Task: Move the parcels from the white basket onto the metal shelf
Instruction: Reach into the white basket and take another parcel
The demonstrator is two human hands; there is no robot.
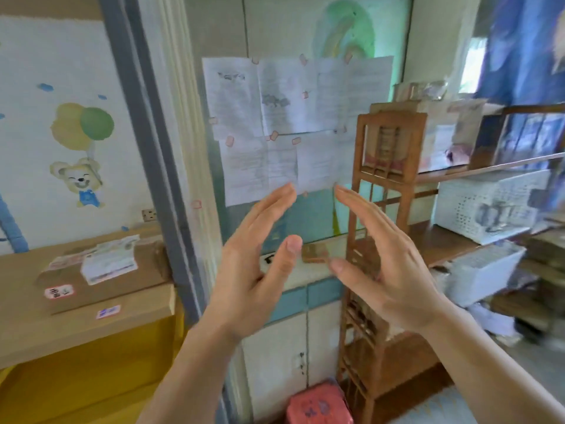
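Observation:
My left hand and my right hand are raised in the middle of the view, palms facing each other, fingers spread, nothing in either. A white perforated basket sits on a shelf at the right, with a second white basket below it. A brown cardboard parcel with white labels lies on a wooden surface at the left. No metal shelf can be made out. The picture is blurred toward the right.
A tall wooden rack stands just right of my hands. Papers are taped to a glass cabinet door behind them. A red stool is on the floor below. Stacked boxes fill the far right.

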